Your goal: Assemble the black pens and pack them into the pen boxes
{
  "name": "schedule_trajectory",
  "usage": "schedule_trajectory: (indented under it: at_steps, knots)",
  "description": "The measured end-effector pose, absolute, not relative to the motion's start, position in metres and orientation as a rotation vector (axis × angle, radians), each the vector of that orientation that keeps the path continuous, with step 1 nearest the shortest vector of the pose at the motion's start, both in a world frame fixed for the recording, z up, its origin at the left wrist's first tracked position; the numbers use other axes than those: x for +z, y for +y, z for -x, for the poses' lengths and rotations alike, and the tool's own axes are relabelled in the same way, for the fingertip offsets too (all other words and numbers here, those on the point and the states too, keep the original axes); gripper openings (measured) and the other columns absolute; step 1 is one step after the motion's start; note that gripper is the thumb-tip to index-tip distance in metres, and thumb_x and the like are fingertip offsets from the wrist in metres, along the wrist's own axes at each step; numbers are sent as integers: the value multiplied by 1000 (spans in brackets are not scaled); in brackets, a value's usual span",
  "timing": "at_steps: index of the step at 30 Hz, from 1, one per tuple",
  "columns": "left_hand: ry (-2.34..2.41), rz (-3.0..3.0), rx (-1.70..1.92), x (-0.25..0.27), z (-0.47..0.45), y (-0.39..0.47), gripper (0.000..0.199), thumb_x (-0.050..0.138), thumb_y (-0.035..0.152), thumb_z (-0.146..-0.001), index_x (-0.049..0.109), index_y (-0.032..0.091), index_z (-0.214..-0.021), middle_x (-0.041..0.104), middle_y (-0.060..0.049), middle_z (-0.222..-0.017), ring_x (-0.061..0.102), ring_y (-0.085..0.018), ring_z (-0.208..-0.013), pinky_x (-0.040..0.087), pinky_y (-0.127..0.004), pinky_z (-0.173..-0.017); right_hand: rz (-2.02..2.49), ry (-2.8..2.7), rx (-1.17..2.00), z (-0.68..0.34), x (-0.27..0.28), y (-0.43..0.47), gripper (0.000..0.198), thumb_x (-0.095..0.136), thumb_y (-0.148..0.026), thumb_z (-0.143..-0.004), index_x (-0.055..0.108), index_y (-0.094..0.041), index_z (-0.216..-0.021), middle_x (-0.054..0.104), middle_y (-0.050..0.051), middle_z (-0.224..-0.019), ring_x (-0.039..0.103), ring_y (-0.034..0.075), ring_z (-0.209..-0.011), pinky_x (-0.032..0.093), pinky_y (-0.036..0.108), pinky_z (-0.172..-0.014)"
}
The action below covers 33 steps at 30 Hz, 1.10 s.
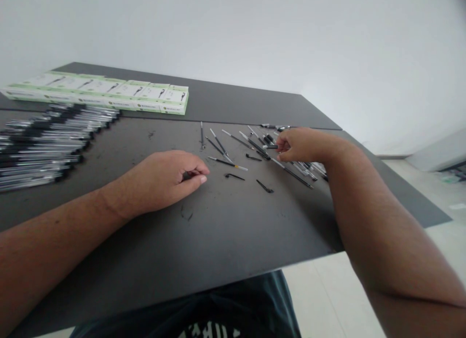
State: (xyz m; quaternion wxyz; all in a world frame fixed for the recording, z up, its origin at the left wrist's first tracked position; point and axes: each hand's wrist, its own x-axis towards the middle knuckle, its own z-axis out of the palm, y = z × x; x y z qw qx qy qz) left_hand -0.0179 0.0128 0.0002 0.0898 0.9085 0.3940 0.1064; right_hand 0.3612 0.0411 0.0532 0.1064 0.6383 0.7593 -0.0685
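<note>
Right of centre, the right hand (302, 143) bends its fingers over scattered pen parts (257, 147); left of centre, the left hand (171, 177) curls loosely. Neither grasp can be told. Open tabletop (218, 241) extends to its front edge, lower frame.

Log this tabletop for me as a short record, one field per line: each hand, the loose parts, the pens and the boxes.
Left hand: fingers curled, at the table; nothing held can be made out
Right hand: fingers bent down at the heap of pen parts; grip unclear
Pen refills: scattered between the hands, one with a yellow band
Black pen clips: several, lying apart among and in front of the refills
Pens: many, clear and black, laid together at left
Boxes: green-and-white row, behind the pens
</note>
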Motion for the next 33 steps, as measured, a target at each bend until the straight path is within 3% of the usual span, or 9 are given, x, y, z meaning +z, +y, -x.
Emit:
schedule_trajectory:
  at_steps: [9,15,24,33]
  knots:
    - [1179,-2704,329,-2,19,14,47,50,53,-101,85,27,-116,88,-7,-108,81,-29,-104,60,-39,-98,-1799,2194,-210,-355,42,47,34,86,-32,-89,87,-25,-122,88,6,-116,81,26,-102,56,33,-85]
    - [1164,-2694,322,-1,19,13,48,49,52,-101,85,25,-117,87,-8,-109,80,-31,-103,59,-42,-99,-1802,2188,-211,-349,42,45,24,82,-32,-92,90,-25,-114,89,7,-111,80,27,-101,56,34,-87]
    - [1174,-2698,299,-2,19,14,47,49,54,-101,84,27,-116,88,-8,-111,80,-30,-107,59,-41,-99,-1768,2187,-96,-340,38,49,18,67,-24,-93,84,-23,-87,84,10,-90,74,26,-83,47,37,-73]
    - [1145,-2706,302,-3,20,14,48,49,53,-101,85,25,-117,87,-8,-109,80,-31,-103,59,-42,-99,-1779,2124,-40,-335,39,49,29,63,-28,-95,89,-17,-101,85,15,-98,75,27,-88,47,35,-79]
